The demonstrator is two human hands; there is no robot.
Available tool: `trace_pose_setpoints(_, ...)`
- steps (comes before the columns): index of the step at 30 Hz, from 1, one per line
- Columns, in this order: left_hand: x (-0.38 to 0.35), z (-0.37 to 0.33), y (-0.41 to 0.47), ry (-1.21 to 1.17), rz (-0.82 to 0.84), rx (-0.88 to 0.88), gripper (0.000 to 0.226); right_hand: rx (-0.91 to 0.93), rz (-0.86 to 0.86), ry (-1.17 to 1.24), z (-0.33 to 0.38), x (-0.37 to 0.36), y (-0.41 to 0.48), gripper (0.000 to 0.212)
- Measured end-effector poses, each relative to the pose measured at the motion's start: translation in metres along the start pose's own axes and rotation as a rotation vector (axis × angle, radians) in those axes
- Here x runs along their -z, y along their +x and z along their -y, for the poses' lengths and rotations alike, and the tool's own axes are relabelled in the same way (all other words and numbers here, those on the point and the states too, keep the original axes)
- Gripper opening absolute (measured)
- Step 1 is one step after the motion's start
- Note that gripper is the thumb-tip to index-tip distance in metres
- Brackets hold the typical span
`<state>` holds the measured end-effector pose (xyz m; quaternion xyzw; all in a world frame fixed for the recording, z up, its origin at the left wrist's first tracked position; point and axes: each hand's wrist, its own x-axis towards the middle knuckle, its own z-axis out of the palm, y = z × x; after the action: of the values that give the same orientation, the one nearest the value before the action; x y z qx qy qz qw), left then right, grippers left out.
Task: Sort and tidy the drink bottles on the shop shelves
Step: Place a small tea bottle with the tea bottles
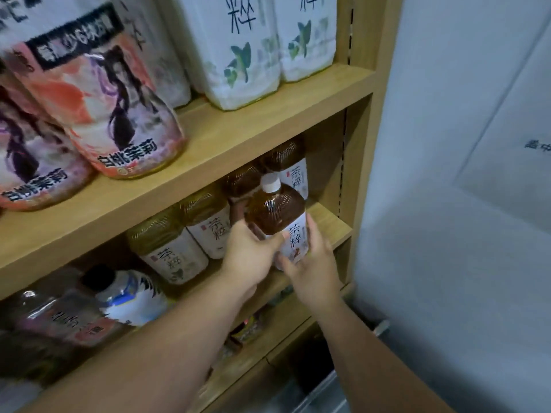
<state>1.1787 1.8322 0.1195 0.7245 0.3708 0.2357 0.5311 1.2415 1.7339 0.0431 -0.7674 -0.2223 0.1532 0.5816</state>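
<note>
Wooden shop shelving, middle shelf (328, 223), right end. Brown tea bottle (275, 213) tilted near the front edge; left hand (250, 251) and right hand (313, 263) grip it, fingers curled round the label. Risk: the base may slip off the lip, or the bottle may knock the rear bottles (283, 158).

- The left hand (250, 254) was bare, with fingers and wrist uncovered.
- The left forearm (167, 347) was bare along its whole visible length, down to the lower edge.
- The right hand (314, 268) and right forearm (372, 347) were likewise bare.
</note>
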Motion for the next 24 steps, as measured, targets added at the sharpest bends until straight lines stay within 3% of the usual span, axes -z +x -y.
trace_pose_setpoints(5, -0.016, -0.011, 0.023, 0.139, 0.010, -0.017, 0.076, 0.008, -0.177, 0.011, 0.004, -0.001, 0.028, 0.094)
trace_pose_setpoints(13, -0.038, -0.016, 0.051, 0.239, 0.006, -0.078, 0.073, -0.033, -0.213, 0.066, -0.002, 0.004, 0.058, 0.095)
trace_pose_setpoints(17, -0.044, -0.013, 0.041, 0.123, 0.038, -0.056, 0.034, -0.038, -0.244, 0.061, -0.002, 0.007, 0.070, 0.089)
trace_pose_setpoints(20, -0.051, -0.011, 0.036, -0.062, 0.166, 0.036, 0.039, -0.061, -0.258, 0.066, -0.002, 0.013, 0.079, 0.073)
trace_pose_setpoints(24, -0.052, -0.015, 0.038, -0.058, 0.297, 0.021, 0.059, -0.058, -0.234, -0.007, -0.003, 0.020, 0.087, 0.040)
